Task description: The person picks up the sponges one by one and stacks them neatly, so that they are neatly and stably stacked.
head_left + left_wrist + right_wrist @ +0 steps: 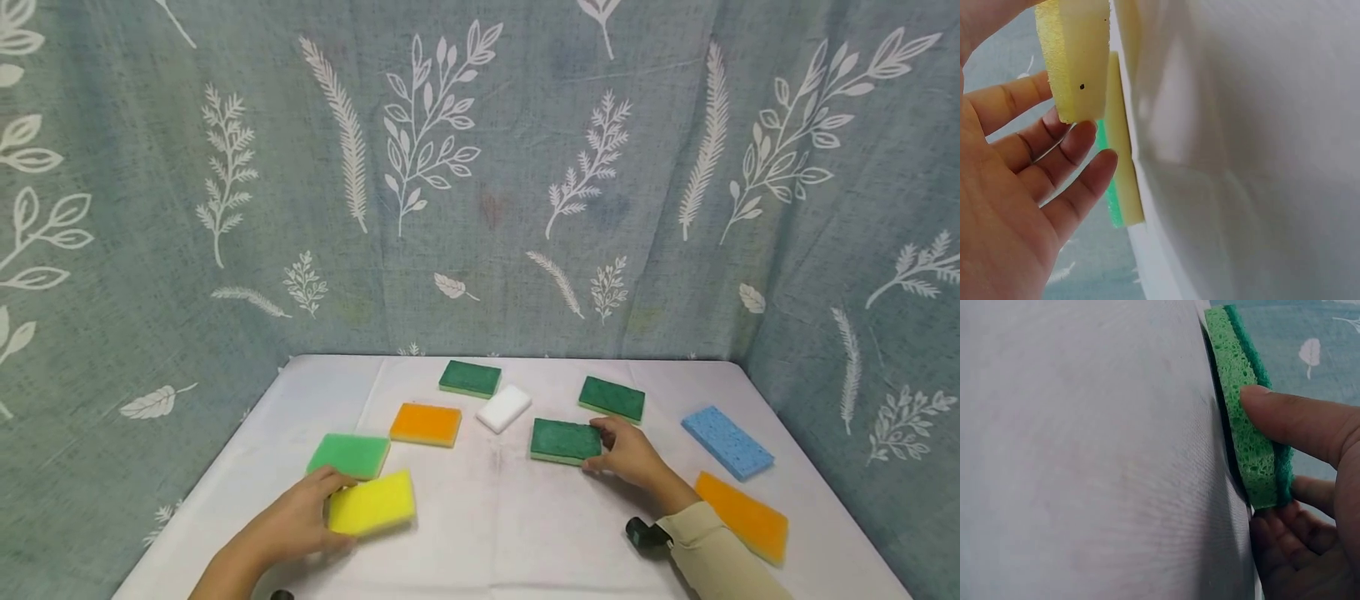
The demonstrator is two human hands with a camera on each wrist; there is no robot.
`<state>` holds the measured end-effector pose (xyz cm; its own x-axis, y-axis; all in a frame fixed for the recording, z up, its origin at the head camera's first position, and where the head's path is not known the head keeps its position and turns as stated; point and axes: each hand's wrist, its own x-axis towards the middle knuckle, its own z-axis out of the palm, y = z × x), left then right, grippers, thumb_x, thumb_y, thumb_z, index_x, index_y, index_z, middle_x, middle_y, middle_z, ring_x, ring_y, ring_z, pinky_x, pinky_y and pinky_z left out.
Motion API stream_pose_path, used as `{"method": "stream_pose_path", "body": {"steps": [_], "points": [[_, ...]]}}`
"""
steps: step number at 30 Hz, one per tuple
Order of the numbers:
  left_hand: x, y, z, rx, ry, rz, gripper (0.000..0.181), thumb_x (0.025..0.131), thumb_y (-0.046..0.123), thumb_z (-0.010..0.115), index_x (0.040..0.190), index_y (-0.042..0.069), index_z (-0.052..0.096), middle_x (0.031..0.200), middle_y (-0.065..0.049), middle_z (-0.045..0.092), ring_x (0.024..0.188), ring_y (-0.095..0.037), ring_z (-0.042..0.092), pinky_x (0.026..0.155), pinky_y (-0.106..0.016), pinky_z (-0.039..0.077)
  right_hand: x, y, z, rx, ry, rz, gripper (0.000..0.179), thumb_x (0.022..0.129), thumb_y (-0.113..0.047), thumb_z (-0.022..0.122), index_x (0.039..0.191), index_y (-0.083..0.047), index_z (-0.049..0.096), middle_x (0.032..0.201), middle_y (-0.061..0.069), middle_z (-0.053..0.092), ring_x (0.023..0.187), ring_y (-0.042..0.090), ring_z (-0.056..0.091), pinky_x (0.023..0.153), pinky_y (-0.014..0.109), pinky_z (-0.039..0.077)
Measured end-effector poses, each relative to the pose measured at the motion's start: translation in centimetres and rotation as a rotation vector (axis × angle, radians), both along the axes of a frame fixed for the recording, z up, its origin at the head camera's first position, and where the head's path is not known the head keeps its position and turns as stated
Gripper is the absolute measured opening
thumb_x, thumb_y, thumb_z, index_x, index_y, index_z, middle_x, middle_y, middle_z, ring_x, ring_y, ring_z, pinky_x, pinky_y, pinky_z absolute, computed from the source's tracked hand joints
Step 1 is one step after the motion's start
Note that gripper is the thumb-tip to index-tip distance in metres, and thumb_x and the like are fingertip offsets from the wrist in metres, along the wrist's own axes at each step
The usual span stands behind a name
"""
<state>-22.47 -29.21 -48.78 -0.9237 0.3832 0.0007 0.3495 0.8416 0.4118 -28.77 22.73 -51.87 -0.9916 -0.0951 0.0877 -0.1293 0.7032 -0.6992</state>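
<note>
My left hand (300, 518) pinches a yellow sponge (375, 503) by its left end between thumb and fingers. In the left wrist view this sponge (1079, 69) is raised off the white cloth, its pale underside showing. Just behind it lies a light green sponge (349, 456), close to my fingertips. My right hand (630, 454) grips a dark green scouring sponge (564, 441) at its right end. The right wrist view shows my thumb on the long side of its lighter green porous layer (1244, 434), with the fingers around the end and beneath it.
Behind lie an orange sponge (426, 424), a white sponge (504, 408) and two more dark green sponges, one at the back (470, 378) and one farther right (612, 398). On the right are a blue sponge (727, 442) and another orange sponge (742, 517), beside my right sleeve. Patterned curtain (510, 183) surrounds the table.
</note>
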Motion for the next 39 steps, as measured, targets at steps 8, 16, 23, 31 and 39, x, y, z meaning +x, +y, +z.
{"method": "stream_pose_path", "body": {"steps": [8, 16, 23, 31, 39], "points": [[-1.0, 1.2, 0.6, 0.004, 0.081, -0.011, 0.076, 0.059, 0.053, 0.088, 0.121, 0.016, 0.064, 0.110, 0.011, 0.051, 0.103, -0.012, 0.053, 0.090, -0.044, 0.048, 0.4, 0.0, 0.2, -0.044, 0.001, 0.007, 0.077, 0.063, -0.026, 0.093, 0.131, -0.006, 0.060, 0.129, 0.010, 0.057, 0.111, 0.032, 0.059, 0.088, 0.047, 0.051], [-2.1, 3.2, 1.3, 0.012, 0.097, -0.036, 0.072, 0.061, 0.050, 0.088, 0.121, 0.020, 0.064, 0.115, 0.010, 0.053, 0.107, -0.014, 0.052, 0.093, -0.044, 0.046, 1.0, -0.6, 0.1, -0.089, -0.004, 0.027, 0.076, 0.063, -0.025, 0.093, 0.129, -0.007, 0.061, 0.128, 0.008, 0.057, 0.111, 0.033, 0.059, 0.090, 0.046, 0.050], [-3.1, 4.8, 1.5, 0.005, 0.083, -0.055, 0.069, 0.061, 0.051, 0.088, 0.120, 0.024, 0.063, 0.112, 0.014, 0.051, 0.099, -0.010, 0.052, 0.088, -0.040, 0.048, 1.6, -1.4, -0.1, -0.096, -0.009, 0.024, 0.077, 0.062, -0.026, 0.093, 0.130, -0.008, 0.060, 0.127, 0.006, 0.058, 0.111, 0.032, 0.059, 0.090, 0.046, 0.050], [-4.5, 6.7, 1.4, 0.029, 0.088, -0.095, 0.071, 0.062, 0.045, 0.089, 0.123, 0.020, 0.065, 0.111, 0.014, 0.051, 0.097, -0.008, 0.052, 0.086, -0.037, 0.048, 2.0, -2.1, -0.3, -0.106, 0.010, 0.023, 0.075, 0.060, -0.028, 0.094, 0.127, -0.011, 0.063, 0.124, 0.001, 0.059, 0.110, 0.027, 0.059, 0.090, 0.044, 0.050], [-6.0, 8.8, 1.2, 0.018, 0.090, -0.142, 0.071, 0.064, 0.045, 0.088, 0.125, 0.017, 0.064, 0.119, 0.006, 0.054, 0.109, -0.017, 0.054, 0.094, -0.042, 0.046, 2.1, -2.5, -0.7, -0.115, 0.045, 0.069, 0.075, 0.060, -0.032, 0.094, 0.126, -0.011, 0.064, 0.124, -0.001, 0.059, 0.111, 0.026, 0.058, 0.092, 0.046, 0.048]]}}
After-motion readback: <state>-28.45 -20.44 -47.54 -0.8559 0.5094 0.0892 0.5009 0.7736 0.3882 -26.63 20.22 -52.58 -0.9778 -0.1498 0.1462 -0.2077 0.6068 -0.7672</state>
